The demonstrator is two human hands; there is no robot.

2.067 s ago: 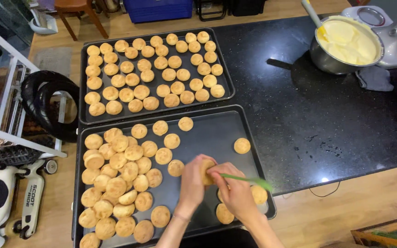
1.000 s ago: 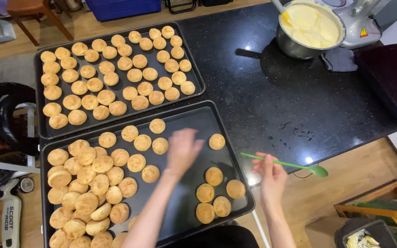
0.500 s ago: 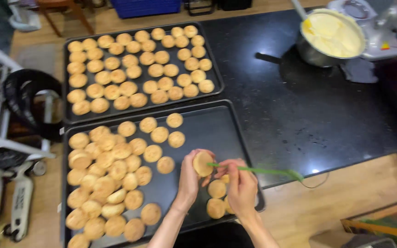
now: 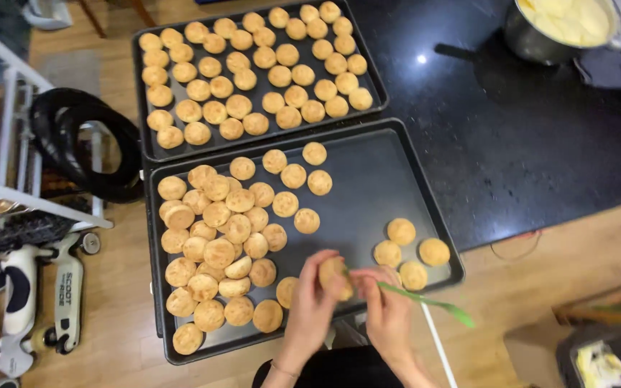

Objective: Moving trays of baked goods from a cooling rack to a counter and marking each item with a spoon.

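Note:
My left hand (image 4: pixel 312 302) grips one round golden pastry puff (image 4: pixel 333 275) above the near edge of the near dark baking tray (image 4: pixel 368 194). My right hand (image 4: pixel 388 310) holds a thin green tool (image 4: pixel 429 302) with its tip against that puff. Several puffs lie heaped on the tray's left half, and a small group of puffs (image 4: pixel 407 251) sits at its right near corner. Both hands hover close together over the tray's front rim.
A second dark tray (image 4: pixel 145 136) behind is filled with rows of puffs. A metal bowl of pale yellow cream (image 4: pixel 562 25) stands at the back right on the black countertop (image 4: pixel 526 144). A white rack and black rings sit to the left, and a toy scooter lies on the wooden floor.
My left hand reached to the puffs on the tray, picked one up and brought it back to the front edge. My right hand moved the green tool in against it.

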